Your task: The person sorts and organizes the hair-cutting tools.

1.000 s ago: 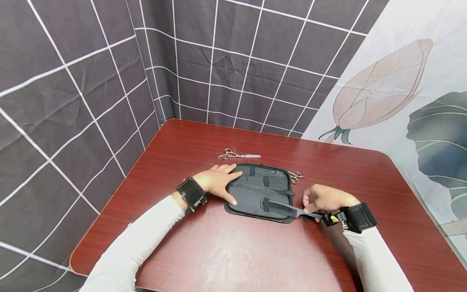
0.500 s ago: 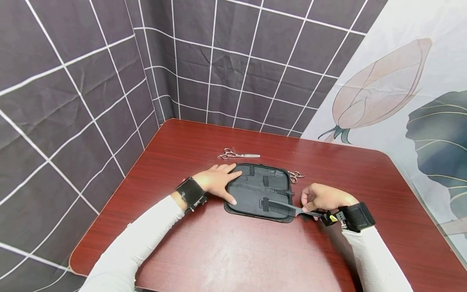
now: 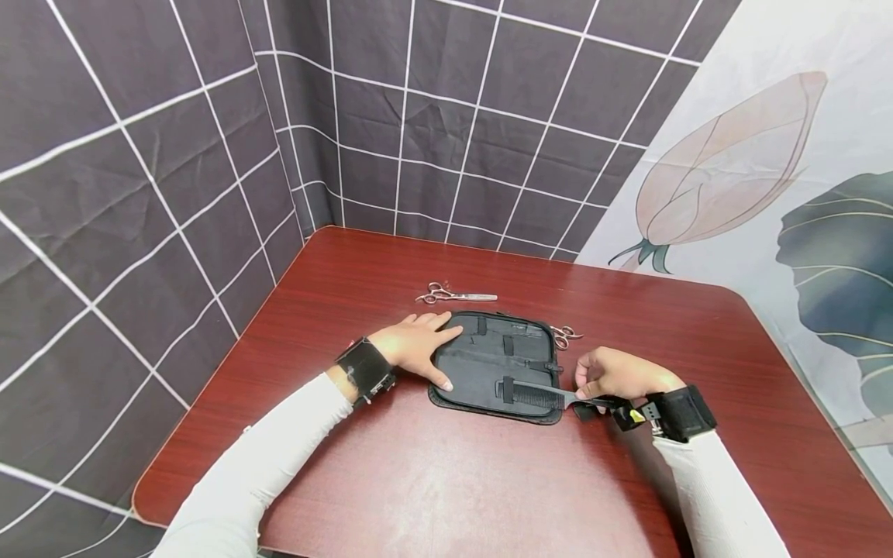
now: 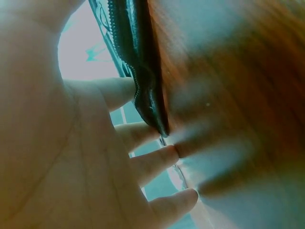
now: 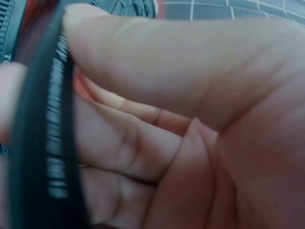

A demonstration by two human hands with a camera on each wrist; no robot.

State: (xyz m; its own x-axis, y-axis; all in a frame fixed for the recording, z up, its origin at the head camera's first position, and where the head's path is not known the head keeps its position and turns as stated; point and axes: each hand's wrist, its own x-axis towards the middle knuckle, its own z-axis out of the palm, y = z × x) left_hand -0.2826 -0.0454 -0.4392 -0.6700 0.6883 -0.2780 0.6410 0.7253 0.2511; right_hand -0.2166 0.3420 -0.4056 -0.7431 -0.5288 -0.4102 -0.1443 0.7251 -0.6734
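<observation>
A flat black zip case (image 3: 470,368) lies on the table. My left hand (image 3: 417,346) rests on its left edge with fingers spread; in the left wrist view the fingers (image 4: 152,164) reach past the zipped edge (image 4: 138,90). My right hand (image 3: 617,376) pinches the handle of a black comb (image 3: 540,397) between thumb and fingers. The comb's toothed end lies over the case's near right part, its tip under an elastic loop (image 3: 508,390). In the right wrist view the comb handle (image 5: 50,138) bears white lettering.
Silver thinning shears (image 3: 466,297) lie on the red-brown table (image 3: 363,271) behind the case. Finger rings of silver scissors (image 3: 565,337) stick out at the case's far right edge; their blades are hidden. Grey tile-patterned cloth (image 3: 453,132) hangs behind the table.
My right hand and the comb handle have shifted slightly away from me and a little left. The left hand and the case stay nearly where they were.
</observation>
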